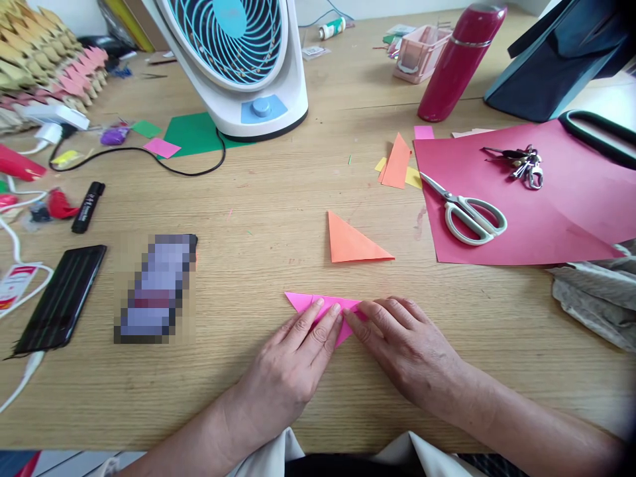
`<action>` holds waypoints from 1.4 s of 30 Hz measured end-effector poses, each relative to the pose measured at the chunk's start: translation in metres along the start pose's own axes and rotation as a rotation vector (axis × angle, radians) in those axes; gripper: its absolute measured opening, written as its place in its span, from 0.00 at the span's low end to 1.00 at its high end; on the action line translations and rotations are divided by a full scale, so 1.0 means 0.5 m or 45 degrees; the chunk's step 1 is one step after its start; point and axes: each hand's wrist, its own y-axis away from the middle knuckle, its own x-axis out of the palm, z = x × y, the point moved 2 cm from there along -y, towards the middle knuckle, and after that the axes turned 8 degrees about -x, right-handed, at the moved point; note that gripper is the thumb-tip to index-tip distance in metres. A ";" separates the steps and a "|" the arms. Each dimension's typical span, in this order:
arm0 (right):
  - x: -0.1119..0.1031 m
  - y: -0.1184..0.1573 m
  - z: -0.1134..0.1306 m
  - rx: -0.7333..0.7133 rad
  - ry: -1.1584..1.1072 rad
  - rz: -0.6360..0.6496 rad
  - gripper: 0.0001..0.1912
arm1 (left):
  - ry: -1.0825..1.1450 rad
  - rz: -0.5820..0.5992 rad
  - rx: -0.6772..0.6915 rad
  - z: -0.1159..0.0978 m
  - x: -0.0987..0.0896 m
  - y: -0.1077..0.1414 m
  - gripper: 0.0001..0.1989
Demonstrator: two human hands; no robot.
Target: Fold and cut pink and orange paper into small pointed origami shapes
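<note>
A pink paper point(298, 300), folded into a triangle with its long edge away from me, lies flat on the wooden table near the front. My left hand point(298, 354) presses on its middle with the fingers stretched out. On the paper's right part rest the fingertips of my right hand point(405, 348), its fingers extended and partly covering the right corner. Just beyond the pink piece is an orange folded triangle point(352, 244), touched by neither hand.
Scissors point(470, 212) and keys point(527, 163) lie on red paper point(561, 218) at the right. A fan point(263, 99) and a red bottle point(460, 66) stand at the back. Phones point(59, 298) and a black marker point(88, 207) are at the left.
</note>
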 end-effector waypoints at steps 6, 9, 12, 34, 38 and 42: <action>-0.005 -0.001 0.000 0.006 0.023 -0.024 0.18 | 0.001 0.001 0.011 -0.001 -0.003 0.000 0.23; -0.008 0.002 0.002 0.029 0.050 -0.039 0.16 | 0.008 -0.022 0.010 -0.003 0.000 -0.001 0.22; -0.010 0.008 0.005 0.095 0.086 -0.063 0.16 | 0.013 -0.060 0.008 -0.004 0.004 0.003 0.22; -0.001 0.032 0.013 0.262 0.299 -0.048 0.14 | -0.178 0.068 -0.166 -0.034 0.001 -0.024 0.23; -0.003 0.032 0.011 0.256 0.288 -0.072 0.13 | -0.119 0.107 -0.217 -0.036 0.006 -0.017 0.21; -0.003 0.033 0.013 0.257 0.322 -0.030 0.14 | -0.135 0.082 -0.200 -0.033 0.001 0.004 0.19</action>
